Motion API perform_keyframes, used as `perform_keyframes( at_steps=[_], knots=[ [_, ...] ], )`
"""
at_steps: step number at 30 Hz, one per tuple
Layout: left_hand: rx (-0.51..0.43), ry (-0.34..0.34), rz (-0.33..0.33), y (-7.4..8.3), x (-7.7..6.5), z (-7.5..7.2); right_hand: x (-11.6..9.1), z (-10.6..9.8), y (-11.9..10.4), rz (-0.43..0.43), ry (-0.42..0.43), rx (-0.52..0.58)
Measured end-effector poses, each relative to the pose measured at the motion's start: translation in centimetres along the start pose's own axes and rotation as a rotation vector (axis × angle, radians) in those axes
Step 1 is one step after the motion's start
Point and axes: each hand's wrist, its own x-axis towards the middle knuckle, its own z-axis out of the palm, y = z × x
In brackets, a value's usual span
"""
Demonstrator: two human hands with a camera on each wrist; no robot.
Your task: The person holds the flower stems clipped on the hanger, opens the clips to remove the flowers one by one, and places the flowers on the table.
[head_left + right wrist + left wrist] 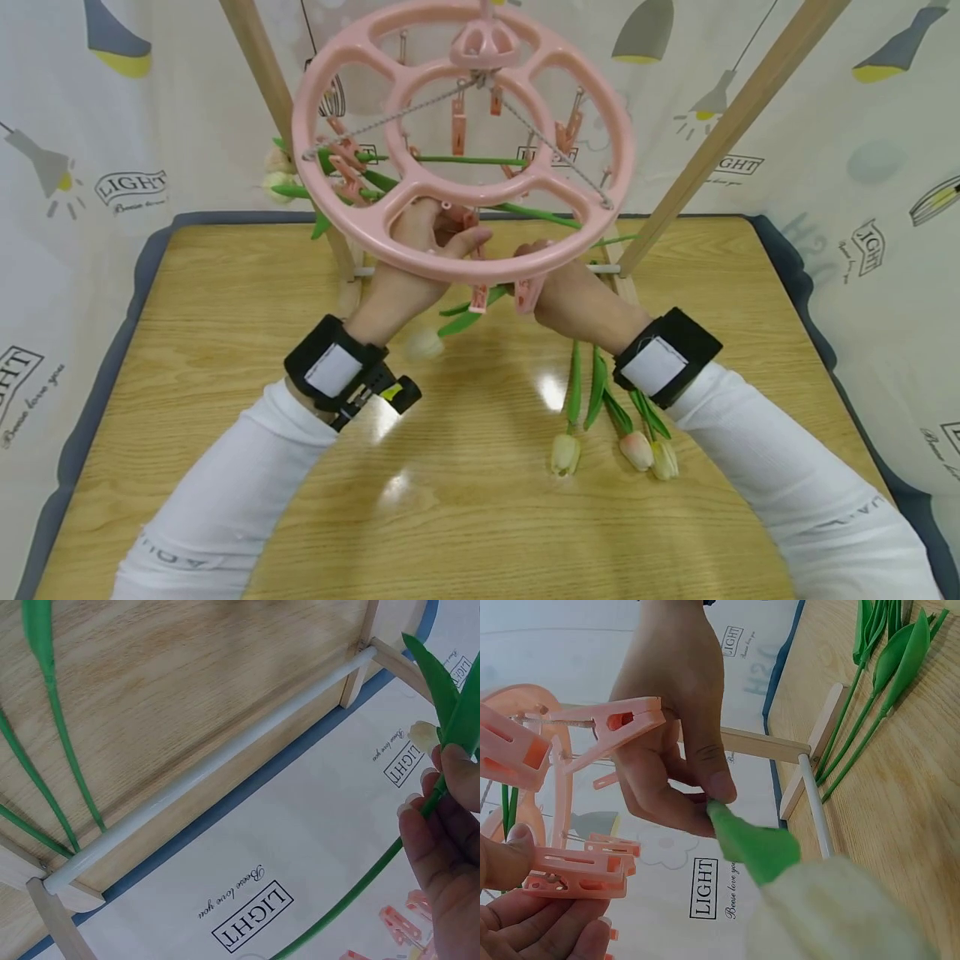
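Note:
A pink round hanging rack [360,221] with clothespins dangles on cords in front of me. My left hand [417,227] is under its near rim, thumb and fingers pinching a pink clothespin [577,871]. Just right of it, my right hand [566,300] pinches an artificial tulip by its green stem [437,791], near the leaves. That tulip's pale flower head [426,342] points down and to the left. In the left wrist view, another pink clothespin [622,724] overlaps the right hand. Other tulips [279,185] lie sideways at the rack's left, beside its clothespins.
Wooden posts [675,187] rise on both sides of the rack, joined low down by a white rod [210,769]. Several tulips [566,454] lie on the wooden table [450,500] beneath my right forearm. A printed cloth [862,108] surrounds the table.

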Motion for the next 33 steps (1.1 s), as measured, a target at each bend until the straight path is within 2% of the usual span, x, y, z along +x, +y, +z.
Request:
perform_keyframes(
  at_steps=[3,6,12,21,27,33],
  knots=[
    [0.017,0.007,0.022,0.0,0.0,0.0,-0.3,0.2,0.1,0.03,-0.035,0.033],
    [0.019,0.006,0.018,-0.1,0.1,0.0,-0.7,0.4,0.1,0.042,-0.094,0.018],
    [0.01,0.002,0.013,-0.1,0.1,-0.1,-1.2,1.0,0.0,-0.054,-0.206,-0.038],
    [-0.001,0.0,0.007,-0.2,0.0,0.0,-2.5,1.8,0.1,-0.14,-0.233,0.031],
    [0.007,0.002,-0.021,-0.2,-0.1,0.1,-3.2,2.5,0.3,-0.188,-0.27,0.024],
    [0.014,0.0,-0.035,-0.1,-0.1,0.1,-4.3,2.8,0.3,-0.181,-0.292,-0.015]
  ],
)
